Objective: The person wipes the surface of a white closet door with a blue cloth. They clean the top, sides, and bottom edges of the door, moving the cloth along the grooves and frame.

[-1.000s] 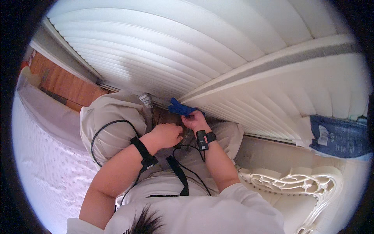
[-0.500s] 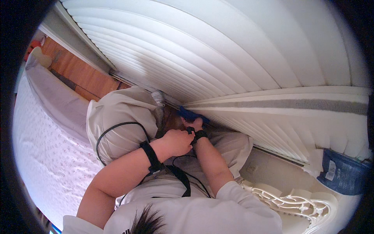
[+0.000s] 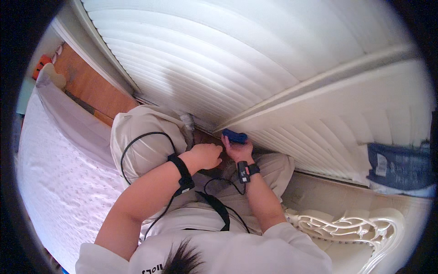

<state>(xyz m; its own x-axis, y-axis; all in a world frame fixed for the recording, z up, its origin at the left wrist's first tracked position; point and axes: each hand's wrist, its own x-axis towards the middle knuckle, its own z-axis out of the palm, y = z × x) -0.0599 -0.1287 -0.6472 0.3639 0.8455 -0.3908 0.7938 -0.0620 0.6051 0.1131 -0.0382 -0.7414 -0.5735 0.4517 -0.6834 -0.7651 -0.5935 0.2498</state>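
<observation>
My right hand [image 3: 238,151] is raised in front of me, fingers closed around a small blue object [image 3: 234,136] held close to the white slatted doors [image 3: 273,73]. My left hand [image 3: 205,156] is curled into a loose fist just left of it, above my lap; what it pinches is too small to tell. Both wrists wear black bands, and a black cable [image 3: 137,146] loops over my left knee [image 3: 141,141] in beige trousers.
A bed with a white dotted cover [image 3: 54,169] runs along my left. An ornate white chair back [image 3: 356,228] stands at lower right. Folded blue denim [image 3: 401,166] lies at the right by the doors. Wooden floor [image 3: 91,89] shows at upper left.
The view has tilted and shifted. My hands stay together at the door's foot; the blue object has risen slightly in my right hand.
</observation>
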